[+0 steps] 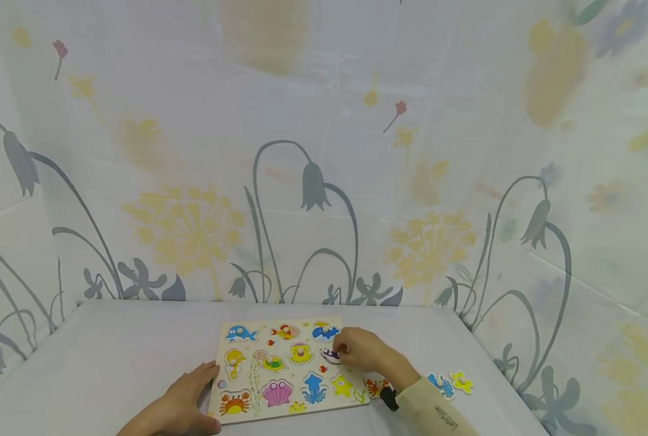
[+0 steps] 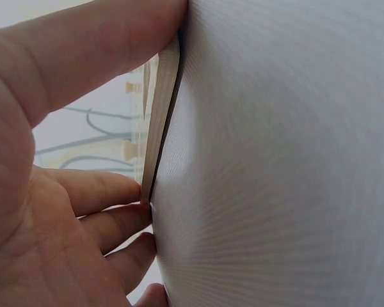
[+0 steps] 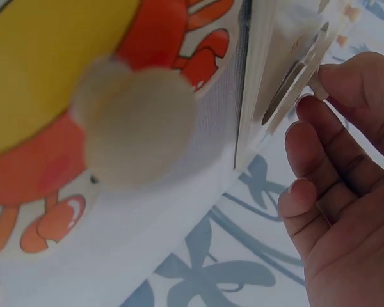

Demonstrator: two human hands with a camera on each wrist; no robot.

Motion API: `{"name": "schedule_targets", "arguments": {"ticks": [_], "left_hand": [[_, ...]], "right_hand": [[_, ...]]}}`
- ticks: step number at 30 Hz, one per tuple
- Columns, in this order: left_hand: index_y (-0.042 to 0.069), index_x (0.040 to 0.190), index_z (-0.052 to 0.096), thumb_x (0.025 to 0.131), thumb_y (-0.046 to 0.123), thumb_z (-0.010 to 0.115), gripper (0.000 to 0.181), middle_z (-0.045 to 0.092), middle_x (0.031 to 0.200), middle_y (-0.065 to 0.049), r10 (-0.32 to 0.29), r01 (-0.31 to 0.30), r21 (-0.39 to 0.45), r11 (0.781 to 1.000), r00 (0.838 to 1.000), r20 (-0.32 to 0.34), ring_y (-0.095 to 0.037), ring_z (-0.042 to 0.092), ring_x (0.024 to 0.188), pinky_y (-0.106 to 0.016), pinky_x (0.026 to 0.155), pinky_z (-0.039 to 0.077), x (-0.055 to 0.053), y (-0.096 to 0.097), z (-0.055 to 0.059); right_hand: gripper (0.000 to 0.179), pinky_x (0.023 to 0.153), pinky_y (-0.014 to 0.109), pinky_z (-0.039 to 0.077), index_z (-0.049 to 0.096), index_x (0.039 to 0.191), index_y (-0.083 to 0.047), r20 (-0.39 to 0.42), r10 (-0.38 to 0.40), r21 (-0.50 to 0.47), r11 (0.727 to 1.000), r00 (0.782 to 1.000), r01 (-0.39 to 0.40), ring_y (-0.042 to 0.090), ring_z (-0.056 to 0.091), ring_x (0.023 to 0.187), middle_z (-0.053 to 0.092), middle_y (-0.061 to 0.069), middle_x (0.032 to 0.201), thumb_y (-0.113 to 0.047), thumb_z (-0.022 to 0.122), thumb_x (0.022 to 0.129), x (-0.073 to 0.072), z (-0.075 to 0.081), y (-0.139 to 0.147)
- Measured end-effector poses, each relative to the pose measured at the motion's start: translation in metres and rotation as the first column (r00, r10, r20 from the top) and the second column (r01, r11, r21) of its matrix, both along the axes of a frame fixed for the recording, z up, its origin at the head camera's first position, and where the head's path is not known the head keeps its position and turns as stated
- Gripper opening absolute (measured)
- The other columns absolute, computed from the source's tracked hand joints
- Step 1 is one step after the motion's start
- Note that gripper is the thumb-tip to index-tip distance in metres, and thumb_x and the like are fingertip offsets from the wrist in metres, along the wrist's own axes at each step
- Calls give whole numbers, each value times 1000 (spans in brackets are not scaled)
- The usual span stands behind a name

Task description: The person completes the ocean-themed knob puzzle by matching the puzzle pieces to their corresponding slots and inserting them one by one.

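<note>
Head view shows a white tabletop backed by a flower-printed cloth. Right of the puzzle board lie a crab piece, just beside its edge, and farther out a blue piece next to a yellow star piece. The right forearm, in a pale sleeve, crosses between them, and a black object at the wrist overlaps part of the crab piece. In the right wrist view that piece's round knob looms in the foreground.

The right hand pinches a dark purple piece by its knob between thumb and finger, over the board's right side; the fingers hide its right part. What shows of it points left, its long axis running roughly left to right, dipping slightly rightward. Whether it sits flush, I cannot tell.

The board lies flat, its long axis left to right, the right end angled slightly away. The left hand, thumb and fingers apart, touches its left edge near the close corner.
</note>
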State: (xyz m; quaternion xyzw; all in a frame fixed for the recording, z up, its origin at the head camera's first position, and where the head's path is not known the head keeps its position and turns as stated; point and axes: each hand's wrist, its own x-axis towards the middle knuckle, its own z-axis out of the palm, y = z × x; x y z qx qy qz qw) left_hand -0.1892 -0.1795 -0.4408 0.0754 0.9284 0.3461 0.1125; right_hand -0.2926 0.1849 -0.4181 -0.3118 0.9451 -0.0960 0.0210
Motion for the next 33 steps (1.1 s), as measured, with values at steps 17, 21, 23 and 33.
{"name": "schedule_targets", "arguments": {"ticks": [17,21,23,33], "left_hand": [[-6,137,45,51,32,91,105,34,146,-29,9,-9,-20,1000,1000,8,-55,24,133,-69,106,17,-1,1,0],[-6,137,45,51,33,91,105,34,146,-29,11,-11,-21,1000,1000,13,-55,24,133,-69,106,17,-1,1,-1],[-6,137,45,51,33,91,105,34,146,-29,13,-12,-21,1000,1000,15,-55,24,133,-69,106,17,-1,1,-1],[-6,136,45,52,33,91,104,35,145,-29,9,-9,-27,1000,1000,6,-55,24,133,-70,106,17,-2,1,-1]], "right_hand": [[8,75,26,49,70,92,-21,50,-30,8,1000,998,29,6,50,76,56,-15,82,-17,68,86,-1,-2,-7],[7,75,25,48,70,91,-22,50,-29,10,1000,998,29,6,50,76,55,-16,81,-16,68,87,0,-3,-7],[7,74,25,48,70,91,-21,41,-23,10,1000,999,23,6,50,75,55,-15,81,-16,68,86,1,-3,-7],[7,74,26,48,70,91,-21,36,-32,19,999,999,31,6,49,75,55,-15,81,-16,67,86,2,-2,-8]]}}
